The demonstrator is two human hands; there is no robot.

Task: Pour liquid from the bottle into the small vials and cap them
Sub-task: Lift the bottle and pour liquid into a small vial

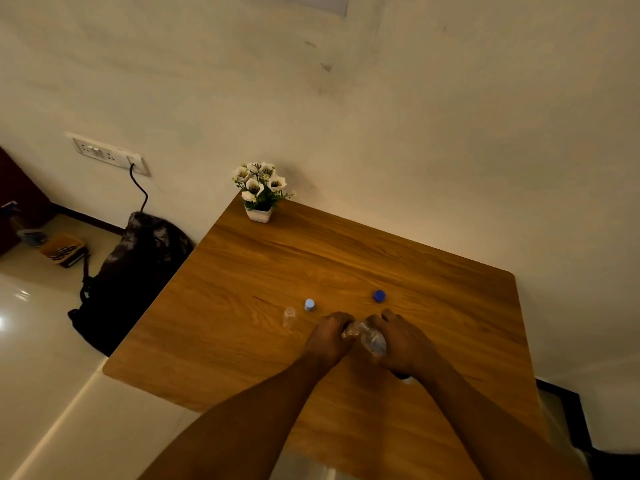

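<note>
Your right hand (403, 344) is gripping the clear bottle (372, 339) around its body, tilting it so its neck is pointing left toward your left hand (330, 336). Your left hand is curling its fingers around something small and clear at the bottle's mouth, most likely a vial (348, 331), though it is too hidden and glary to be sure. Both hands are working near the middle of the table (242, 271), a little toward its near edge.

You seem to be pouring, so be keeping the vial upright and steady and letting the bottle's lip sit right over its opening. Be tipping slowly; a soft bottle squeezed hard is likely to gush and overfill so narrow a mouth.

Just left of your left hand an empty vial (289, 317) is standing uncapped, and a pale cap (309, 304) is sitting close beside it, toward the far edge. The blue cap (379, 296) is lying beyond your right hand. A flower pot (259, 213) is standing at the far left corner, well apart.
</note>
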